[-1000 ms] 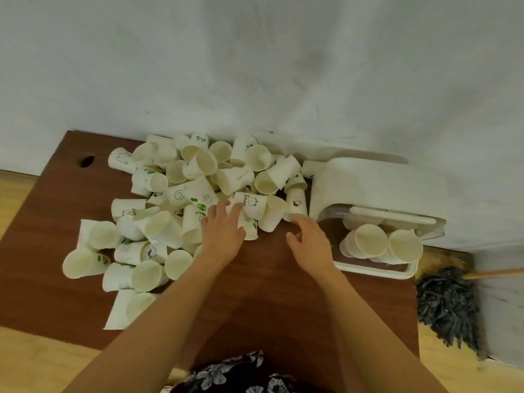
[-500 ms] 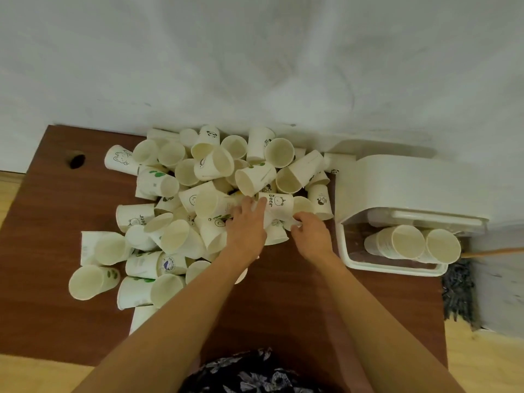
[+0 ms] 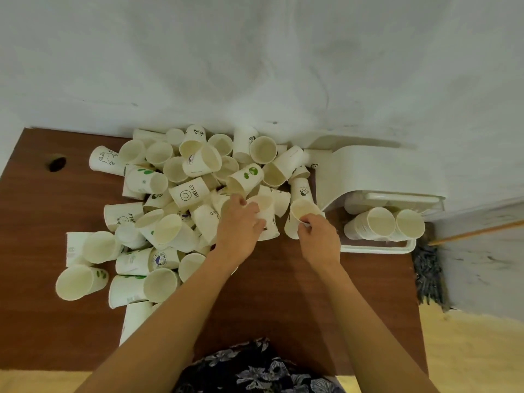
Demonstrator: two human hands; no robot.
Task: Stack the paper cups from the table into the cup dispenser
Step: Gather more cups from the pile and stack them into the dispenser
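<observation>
- Head view is showing a brown wooden table (image 3: 283,293) with a heap of loose paper cups (image 3: 175,199) lying on its far left half; there are dozens, too tangled to count exactly.
- One white cup dispenser (image 3: 377,177) is lying at the far right of the table against the wall, with two stacks of nested cups (image 3: 381,224) sitting in its open near end.
- The left hand (image 3: 241,228) is curling its fingers round a plain paper cup (image 3: 265,214) at the near right edge of the heap.
- The right hand (image 3: 319,239) is pinching the rim of another cup (image 3: 302,215), just left of the dispenser.
- Half a second ago both hands were reaching into the heap; now each is holding a cup, and the right one's is tipped with its mouth open to the camera.
- One cup (image 3: 190,192) is reading "HELLO" beside a smiley; other prints are too small to read.
- A grey mop head (image 3: 428,276) is lying on the floor to the right.
</observation>
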